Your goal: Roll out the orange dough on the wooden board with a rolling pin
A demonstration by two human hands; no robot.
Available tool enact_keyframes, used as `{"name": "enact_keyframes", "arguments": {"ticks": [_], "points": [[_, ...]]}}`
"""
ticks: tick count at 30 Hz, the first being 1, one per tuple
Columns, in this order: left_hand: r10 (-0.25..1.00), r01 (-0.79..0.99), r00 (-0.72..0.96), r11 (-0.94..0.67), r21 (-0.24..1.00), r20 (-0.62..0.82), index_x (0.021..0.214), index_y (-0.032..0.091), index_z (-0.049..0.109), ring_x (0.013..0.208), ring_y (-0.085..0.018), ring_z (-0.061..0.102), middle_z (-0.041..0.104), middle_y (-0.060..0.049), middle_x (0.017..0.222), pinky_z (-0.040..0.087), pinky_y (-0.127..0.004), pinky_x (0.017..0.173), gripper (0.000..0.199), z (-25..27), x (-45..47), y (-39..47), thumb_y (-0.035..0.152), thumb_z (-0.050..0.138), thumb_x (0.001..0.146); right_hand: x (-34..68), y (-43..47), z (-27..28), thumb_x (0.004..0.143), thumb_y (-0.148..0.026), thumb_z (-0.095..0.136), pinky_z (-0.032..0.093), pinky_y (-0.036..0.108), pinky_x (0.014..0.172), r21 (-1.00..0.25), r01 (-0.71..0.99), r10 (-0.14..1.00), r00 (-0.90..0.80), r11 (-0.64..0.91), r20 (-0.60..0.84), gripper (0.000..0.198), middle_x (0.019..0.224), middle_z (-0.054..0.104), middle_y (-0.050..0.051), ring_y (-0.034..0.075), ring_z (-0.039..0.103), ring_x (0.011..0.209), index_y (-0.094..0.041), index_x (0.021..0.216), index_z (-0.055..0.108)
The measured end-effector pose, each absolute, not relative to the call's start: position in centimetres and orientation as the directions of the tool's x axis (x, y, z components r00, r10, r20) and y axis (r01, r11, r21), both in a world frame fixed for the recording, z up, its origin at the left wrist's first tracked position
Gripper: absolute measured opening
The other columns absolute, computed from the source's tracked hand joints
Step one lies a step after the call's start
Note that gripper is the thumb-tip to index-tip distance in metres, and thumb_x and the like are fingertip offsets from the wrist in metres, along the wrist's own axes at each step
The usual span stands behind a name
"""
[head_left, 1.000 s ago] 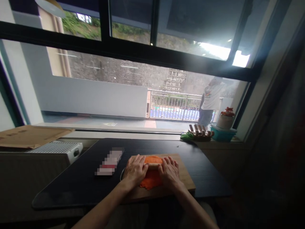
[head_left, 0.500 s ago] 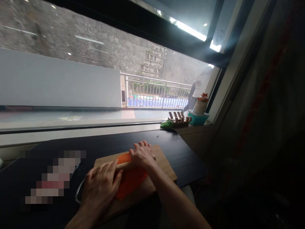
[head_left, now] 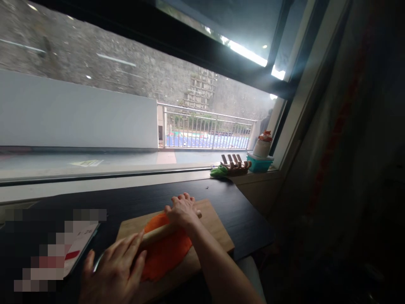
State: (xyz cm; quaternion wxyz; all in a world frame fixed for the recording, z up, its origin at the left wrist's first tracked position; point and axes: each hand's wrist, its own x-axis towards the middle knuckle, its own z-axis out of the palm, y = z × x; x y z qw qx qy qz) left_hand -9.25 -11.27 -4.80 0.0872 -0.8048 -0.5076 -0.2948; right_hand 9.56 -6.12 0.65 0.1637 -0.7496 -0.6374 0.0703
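Observation:
A wooden rolling pin (head_left: 160, 233) lies across a flattened sheet of orange dough (head_left: 167, 255) on a wooden cutting board (head_left: 210, 219). My left hand (head_left: 115, 264) grips the pin's near-left end from above, fingers over it and thumb apart. Toward the opposite end, my right hand (head_left: 182, 211) is closed over the pin, its fingers reaching past the far side. The pin's right tip (head_left: 198, 214) sticks out beside that hand. Both palms face down, so the undersides of my fingers are hidden. The dough's edge is uneven.
A phone-like flat object (head_left: 80, 249), partly pixelated, lies left on the dark table (head_left: 249, 228). The windowsill holds a green cloth-like item (head_left: 219, 171), a brown slatted rack (head_left: 236, 165), and a teal box (head_left: 260, 163) with a white jar (head_left: 262, 148) on top.
Both hands and the rolling pin have moved toward me and left, baring more dough beyond the pin. The view has shifted slightly; the person outside is now mostly hidden.

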Motion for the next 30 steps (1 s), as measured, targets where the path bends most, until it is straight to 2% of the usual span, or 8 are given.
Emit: {"name": "enact_keyframes", "arguments": {"ticks": [4, 9, 15, 19, 23, 26, 30], "points": [[0.799, 0.885, 0.318, -0.443, 0.143, 0.510, 0.121, 0.027, 0.060, 0.112, -0.025, 0.056, 0.066, -0.005, 0.119, 0.019, -0.056, 0.110, 0.049, -4.0, -9.2, -11.5, 0.033, 0.029, 0.084, 9.4, -4.6, 0.6, 0.088, -0.046, 0.039, 0.030, 0.046, 0.100, -0.309, 0.940, 0.984, 0.169, -0.142, 0.062, 0.044, 0.123, 0.056, 0.015, 0.028, 0.041, 0.122, -0.016, 0.113, 0.060], [0.816, 0.870, 0.346, -0.464, 0.167, 0.463, 0.126, 0.029, 0.057, 0.114, -0.024, 0.055, 0.062, -0.003, 0.125, 0.018, -0.054, 0.111, 0.047, -3.9, -9.1, -13.9, 0.031, 0.033, 0.085, 9.7, -8.5, -0.1, 0.090, -0.045, 0.038, 0.023, 0.043, 0.106, -0.348, 0.934, 0.974, 0.147, -0.079, 0.172, 0.041, 0.129, 0.054, 0.007, 0.025, 0.032, 0.131, -0.024, 0.119, 0.058], [0.716, 0.787, 0.463, -0.604, 0.129, 0.523, 0.131, 0.033, 0.051, 0.117, -0.025, 0.054, 0.060, -0.001, 0.129, 0.015, -0.054, 0.112, 0.047, -5.1, -9.6, -16.8, 0.032, 0.040, 0.086, 10.4, -14.6, -1.6, 0.092, -0.037, 0.035, 0.017, 0.035, 0.110, -0.332, 0.942, 0.950, 0.143, -0.045, 0.277, 0.035, 0.134, 0.050, 0.001, 0.020, 0.028, 0.134, -0.029, 0.118, 0.058], [0.592, 0.766, 0.495, -0.643, 0.002, 0.635, 0.133, 0.027, 0.048, 0.117, -0.022, 0.054, 0.060, -0.003, 0.129, 0.007, -0.050, 0.114, 0.047, -5.4, -10.0, -16.7, 0.027, 0.042, 0.086, 10.4, -13.8, -1.2, 0.092, -0.037, 0.035, 0.019, 0.036, 0.109, -0.333, 0.941, 0.963, 0.140, -0.058, 0.229, 0.036, 0.133, 0.051, 0.002, 0.021, 0.028, 0.134, -0.028, 0.118, 0.059], [0.489, 0.793, 0.462, -0.602, -0.097, 0.740, 0.128, 0.020, 0.052, 0.111, -0.020, 0.058, 0.064, -0.005, 0.123, -0.001, -0.047, 0.115, 0.044, -5.5, -10.9, -15.0, 0.023, 0.043, 0.085, 9.7, -9.4, 0.0, 0.090, -0.043, 0.037, 0.026, 0.042, 0.106, -0.358, 0.931, 0.985, 0.121, -0.070, 0.122, 0.041, 0.130, 0.053, 0.005, 0.024, 0.032, 0.132, -0.026, 0.122, 0.056], [0.478, 0.818, 0.435, -0.563, -0.114, 0.763, 0.125, 0.018, 0.055, 0.106, -0.020, 0.060, 0.067, -0.006, 0.118, 0.002, -0.046, 0.114, 0.042, -5.7, -11.7, -13.8, 0.022, 0.042, 0.085, 9.1, -6.1, 0.5, 0.087, -0.045, 0.041, 0.031, 0.044, 0.102, -0.337, 0.939, 0.994, 0.095, -0.071, 0.056, 0.046, 0.129, 0.054, 0.010, 0.027, 0.037, 0.128, -0.021, 0.123, 0.056], [0.492, 0.835, 0.409, -0.542, -0.097, 0.769, 0.123, 0.020, 0.056, 0.103, -0.020, 0.061, 0.068, -0.005, 0.115, 0.006, -0.046, 0.113, 0.040, -5.7, -12.1, -13.5, 0.024, 0.041, 0.086, 8.9, -4.8, 0.5, 0.088, -0.045, 0.041, 0.031, 0.043, 0.102, -0.315, 0.949, 0.994, 0.052, -0.020, 0.094, 0.047, 0.129, 0.053, 0.011, 0.027, 0.037, 0.127, -0.019, 0.125, 0.055]]}}
